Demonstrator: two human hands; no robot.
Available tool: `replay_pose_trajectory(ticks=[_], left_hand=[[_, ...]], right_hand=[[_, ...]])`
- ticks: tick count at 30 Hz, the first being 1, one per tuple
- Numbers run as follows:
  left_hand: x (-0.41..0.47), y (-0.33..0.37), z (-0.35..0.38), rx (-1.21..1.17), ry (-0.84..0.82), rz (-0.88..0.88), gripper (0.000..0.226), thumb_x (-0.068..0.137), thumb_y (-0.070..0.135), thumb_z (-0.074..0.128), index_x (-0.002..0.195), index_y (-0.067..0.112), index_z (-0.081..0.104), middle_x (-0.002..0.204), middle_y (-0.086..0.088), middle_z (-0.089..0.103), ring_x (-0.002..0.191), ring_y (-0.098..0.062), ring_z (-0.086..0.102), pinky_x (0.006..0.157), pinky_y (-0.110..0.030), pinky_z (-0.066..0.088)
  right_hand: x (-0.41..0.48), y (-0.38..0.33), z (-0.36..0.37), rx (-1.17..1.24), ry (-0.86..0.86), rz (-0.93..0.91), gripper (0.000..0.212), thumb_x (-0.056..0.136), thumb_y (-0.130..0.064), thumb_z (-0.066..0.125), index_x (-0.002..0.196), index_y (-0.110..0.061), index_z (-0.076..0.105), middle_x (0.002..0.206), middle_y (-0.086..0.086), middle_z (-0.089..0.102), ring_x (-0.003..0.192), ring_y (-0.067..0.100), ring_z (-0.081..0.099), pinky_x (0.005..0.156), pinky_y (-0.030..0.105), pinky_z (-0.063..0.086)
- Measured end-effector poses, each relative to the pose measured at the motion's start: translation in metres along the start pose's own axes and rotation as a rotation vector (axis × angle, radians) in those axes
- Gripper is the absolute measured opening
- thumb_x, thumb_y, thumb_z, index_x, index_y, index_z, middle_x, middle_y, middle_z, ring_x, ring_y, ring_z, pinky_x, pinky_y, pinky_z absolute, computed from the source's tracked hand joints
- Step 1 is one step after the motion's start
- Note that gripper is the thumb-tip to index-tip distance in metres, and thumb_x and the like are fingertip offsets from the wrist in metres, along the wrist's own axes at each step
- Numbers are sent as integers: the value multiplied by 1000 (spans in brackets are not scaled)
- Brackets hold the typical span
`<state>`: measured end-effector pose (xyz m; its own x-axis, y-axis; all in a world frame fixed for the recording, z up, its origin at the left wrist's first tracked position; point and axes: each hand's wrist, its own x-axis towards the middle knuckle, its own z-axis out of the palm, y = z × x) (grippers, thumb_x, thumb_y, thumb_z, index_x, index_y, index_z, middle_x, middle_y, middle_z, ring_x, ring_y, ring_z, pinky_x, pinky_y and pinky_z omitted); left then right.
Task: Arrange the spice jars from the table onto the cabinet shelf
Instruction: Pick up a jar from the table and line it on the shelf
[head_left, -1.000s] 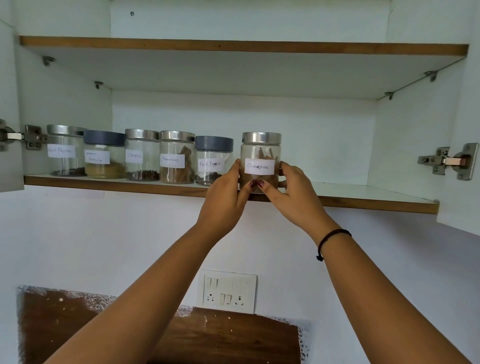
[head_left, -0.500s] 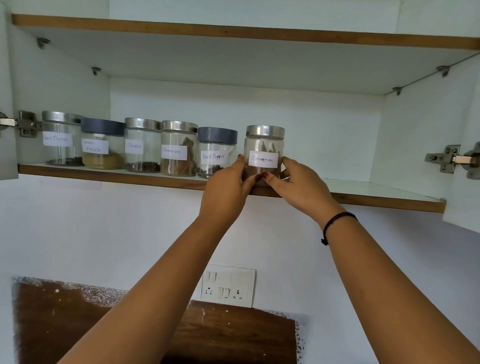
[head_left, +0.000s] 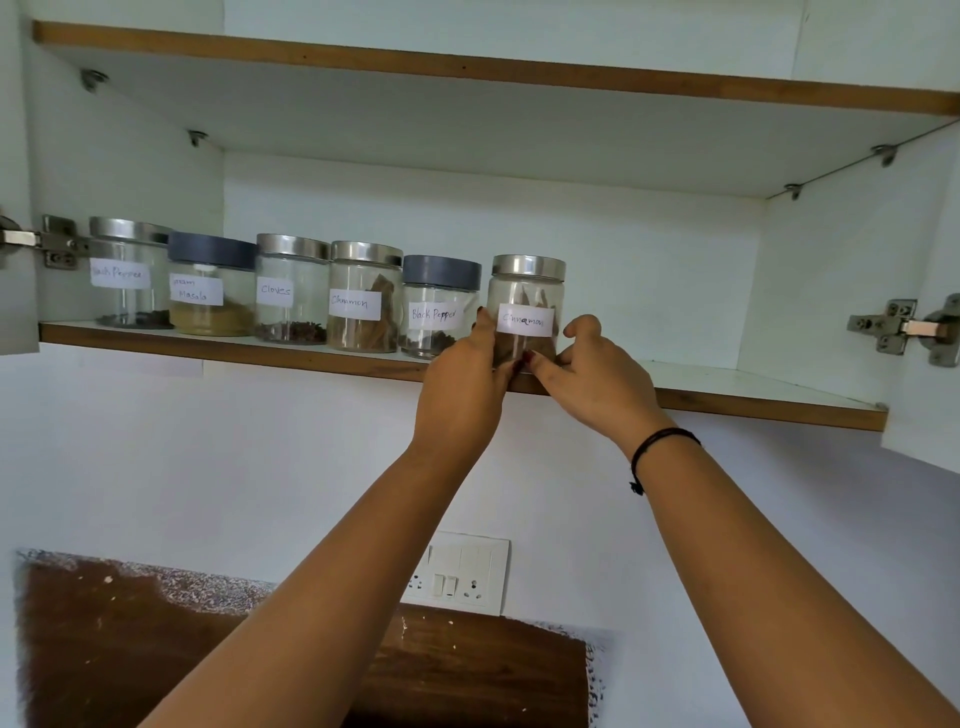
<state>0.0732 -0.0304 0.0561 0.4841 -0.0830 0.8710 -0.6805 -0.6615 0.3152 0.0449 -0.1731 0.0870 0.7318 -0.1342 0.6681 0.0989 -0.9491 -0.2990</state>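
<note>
Glass cinnamon jar (head_left: 525, 312), steel lid, gripped by both hands, on shelf (head_left: 727, 400).

1. Bright, soft daylight, even, with a cool greenish cast on the white cabinet walls (head_left: 841, 270).
2. The underside of the upper shelf (head_left: 467, 119) sits in mild shade.
3. Dull glare streaks the steel lids (head_left: 528, 266).
4. The rightmost jar (head_left: 524, 291) reads sharp; the far-left label (head_left: 119, 274) blurs — straight lines bow towards the frame's sides.

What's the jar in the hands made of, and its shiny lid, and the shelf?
The held jar looks like clear glass, maybe plastic: the sticks show through. Its lid seems brushed metal, silvery with a dull shine. The shelf looks like white laminated board with a brown wood-look edge.
</note>
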Motion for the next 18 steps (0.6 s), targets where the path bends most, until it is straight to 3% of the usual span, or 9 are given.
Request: replay_pose_trajectory(ticks=[2,8,13,18], left_hand=[[-1,-1,1,-9,3,12,60,101,27,54,153,11,30,119,-8,66,108,-23,64,87,-34,52],[1,-7,1,13,1,52,56,100,29,54,151,15,36,121,-6,67,107,-22,64,88,-34,53],[6,-8,-1,63,-56,62,56,100,32,54,150,15,35,120,-6,67,105,-22,64,84,-32,51],[-3,-5,3,-16,28,42,48,100,25,55,145,16,43,119,-3,67,102,-19,65,86,-31,53]], right_hand=[[2,0,-2,4,-7,6,60,92,-60,49,130,-15,37,99,0,69,87,21,63,54,26,37],[9,-1,-10,3,-38,0,62,90,-66,47,129,-18,51,112,1,67,100,22,62,75,33,48],[12,-3,-12,-64,-15,2,61,90,-66,46,125,-17,57,113,3,67,101,23,62,71,30,43],[12,-3,-11,-88,16,15,63,89,-68,47,119,-14,60,109,4,68,97,23,63,69,29,43]])
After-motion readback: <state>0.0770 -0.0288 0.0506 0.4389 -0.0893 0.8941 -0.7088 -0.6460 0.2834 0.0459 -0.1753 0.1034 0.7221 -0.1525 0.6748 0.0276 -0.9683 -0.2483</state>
